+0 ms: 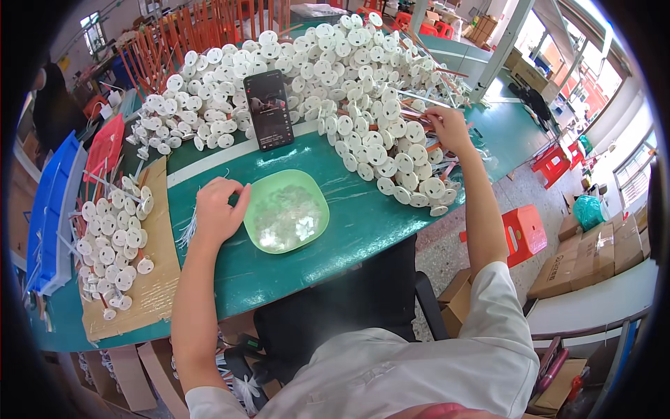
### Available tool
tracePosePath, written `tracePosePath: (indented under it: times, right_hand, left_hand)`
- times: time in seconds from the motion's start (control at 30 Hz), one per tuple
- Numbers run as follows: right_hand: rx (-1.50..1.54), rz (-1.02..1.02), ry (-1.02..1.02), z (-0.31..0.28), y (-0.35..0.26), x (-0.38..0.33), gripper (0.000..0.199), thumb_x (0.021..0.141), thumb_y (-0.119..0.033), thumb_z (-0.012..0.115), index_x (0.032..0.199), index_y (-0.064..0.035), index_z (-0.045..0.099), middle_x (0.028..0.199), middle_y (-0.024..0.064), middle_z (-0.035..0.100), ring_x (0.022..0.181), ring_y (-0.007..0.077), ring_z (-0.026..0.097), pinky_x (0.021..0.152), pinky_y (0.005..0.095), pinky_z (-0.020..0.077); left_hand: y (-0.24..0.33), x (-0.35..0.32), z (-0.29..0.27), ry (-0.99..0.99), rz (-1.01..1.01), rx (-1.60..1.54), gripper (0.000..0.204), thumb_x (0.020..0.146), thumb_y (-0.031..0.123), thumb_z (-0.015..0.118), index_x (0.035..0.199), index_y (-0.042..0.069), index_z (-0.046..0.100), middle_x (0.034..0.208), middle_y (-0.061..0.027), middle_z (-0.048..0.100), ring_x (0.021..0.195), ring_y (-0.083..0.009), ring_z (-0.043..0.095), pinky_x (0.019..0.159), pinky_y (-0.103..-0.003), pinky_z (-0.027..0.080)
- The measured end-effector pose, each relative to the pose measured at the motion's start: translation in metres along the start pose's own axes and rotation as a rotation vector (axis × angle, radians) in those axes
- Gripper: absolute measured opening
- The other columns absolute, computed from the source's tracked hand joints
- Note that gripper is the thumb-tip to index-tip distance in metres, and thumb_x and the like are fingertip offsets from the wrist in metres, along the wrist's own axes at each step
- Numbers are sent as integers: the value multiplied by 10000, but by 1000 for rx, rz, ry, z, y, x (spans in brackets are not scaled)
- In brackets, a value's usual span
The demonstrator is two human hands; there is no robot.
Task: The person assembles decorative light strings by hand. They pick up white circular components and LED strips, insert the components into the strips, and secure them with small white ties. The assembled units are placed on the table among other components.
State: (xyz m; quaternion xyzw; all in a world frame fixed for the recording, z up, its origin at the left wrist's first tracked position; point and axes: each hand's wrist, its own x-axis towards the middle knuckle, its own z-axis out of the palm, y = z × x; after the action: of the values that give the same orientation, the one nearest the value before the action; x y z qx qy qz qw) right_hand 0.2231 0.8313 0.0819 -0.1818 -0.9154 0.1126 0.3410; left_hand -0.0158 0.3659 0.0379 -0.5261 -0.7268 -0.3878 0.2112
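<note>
My left hand is closed, its fingers curled down beside a light green bowl; whatever it may hold is hidden. Small clear plastic pieces lie in the bowl. A bundle of thin white strands sticks out to the left of that hand. My right hand is stretched out to the right side of a large heap of white round discs on stems. Its fingers are pinched together among the thin brown and white stems; what they grip is too small to make out.
A phone leans upright against the heap on the green table. At left, more white discs lie on cardboard, next to a blue tray and a red tray. Red stools and cartons stand at right.
</note>
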Motion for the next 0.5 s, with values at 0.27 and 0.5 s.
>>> tracePosePath:
  times: [0.27, 0.5]
  right_hand:
    - [99, 113, 118, -3, -34, 52, 247, 820, -217, 714, 1006, -57, 738, 846, 106, 728, 786, 218, 700, 744, 351, 540]
    - [-234, -330, -404, 42, -42, 122, 304, 743, -58, 659, 1037, -87, 732, 917, 141, 719, 865, 315, 689, 807, 402, 542]
  left_hand:
    - [-2, 0, 1, -35, -25, 1, 129, 787, 67, 729, 714, 17, 637, 664, -104, 619, 627, -271, 598, 585, -357, 463]
    - [-3, 0, 0, 5, 2, 10, 140, 778, 71, 733, 696, 28, 627, 662, -108, 621, 622, -280, 599, 568, -376, 462]
